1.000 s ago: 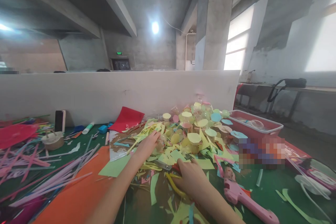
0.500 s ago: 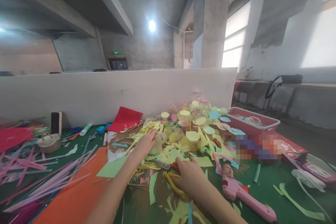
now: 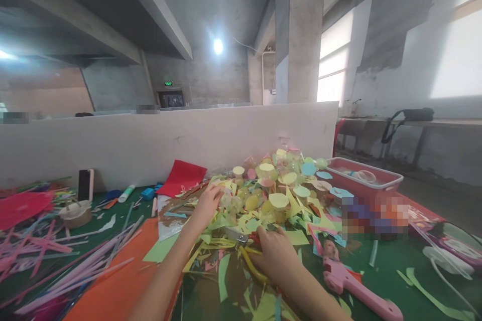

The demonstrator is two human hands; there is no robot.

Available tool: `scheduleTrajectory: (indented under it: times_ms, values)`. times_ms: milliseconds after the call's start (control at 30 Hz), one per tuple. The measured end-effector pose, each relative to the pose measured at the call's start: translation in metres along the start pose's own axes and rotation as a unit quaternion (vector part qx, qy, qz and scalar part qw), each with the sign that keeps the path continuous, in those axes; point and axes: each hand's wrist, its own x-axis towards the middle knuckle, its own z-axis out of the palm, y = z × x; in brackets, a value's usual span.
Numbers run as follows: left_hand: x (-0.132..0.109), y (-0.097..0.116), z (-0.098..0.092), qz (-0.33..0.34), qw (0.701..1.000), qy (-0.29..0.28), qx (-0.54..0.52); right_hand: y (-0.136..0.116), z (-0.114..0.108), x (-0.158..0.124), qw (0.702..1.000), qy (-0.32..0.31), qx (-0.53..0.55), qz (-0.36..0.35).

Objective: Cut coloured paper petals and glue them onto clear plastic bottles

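Observation:
My left hand reaches into a heap of paper scraps and small cups capped with coloured paper discs; its fingers curl round something in the pile that I cannot make out. My right hand lies nearer to me, closed on scissors with yellow handles; the metal blades point left under the scraps.
A pink glue gun lies right of my right hand. A pink tray sits at the right. Orange paper, a bundle of pink strips, a tape roll, a phone and red paper lie left. A white partition stands behind.
My left hand has shifted a little to the left and farther into the heap. My right hand has stayed on the scissors. The camera has tilted slightly.

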Motion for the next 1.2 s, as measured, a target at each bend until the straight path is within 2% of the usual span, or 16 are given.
scheduleTrajectory:
  times_ms: [267, 467, 600, 733, 867, 1033, 1133, 1200]
  values:
    - [0.001, -0.001, -0.001, -0.059, 0.996, -0.036, -0.061, 0.001, 0.000, 0.001, 1.000, 0.011, -0.003, 0.018]
    - [-0.003, 0.003, -0.002, -0.074, 0.993, -0.054, -0.080, 0.001, 0.001, 0.000, 1.000, -0.001, -0.005, 0.011]
    - [-0.005, 0.007, -0.001, -0.076, 0.990, -0.070, -0.100, 0.002, 0.004, 0.002, 1.000, 0.013, -0.005, 0.015]
    - [-0.006, 0.011, 0.000, -0.057, 0.989, -0.071, -0.112, 0.003, 0.006, 0.002, 1.000, 0.016, -0.011, -0.001]
    - [-0.005, 0.018, 0.000, -0.029, 0.989, -0.082, -0.118, 0.004, 0.008, -0.003, 0.998, 0.014, -0.029, -0.048]
    - [-0.003, 0.037, -0.005, 0.016, 0.991, -0.067, -0.116, 0.002, 0.009, -0.004, 0.995, 0.028, 0.002, -0.099]
    - [-0.003, 0.052, -0.012, 0.038, 0.990, -0.058, -0.119, -0.001, 0.006, -0.001, 0.993, 0.076, 0.059, -0.070]
    - [-0.005, 0.063, -0.016, 0.045, 0.988, -0.074, -0.127, -0.001, 0.005, 0.001, 0.985, 0.131, 0.104, -0.044]
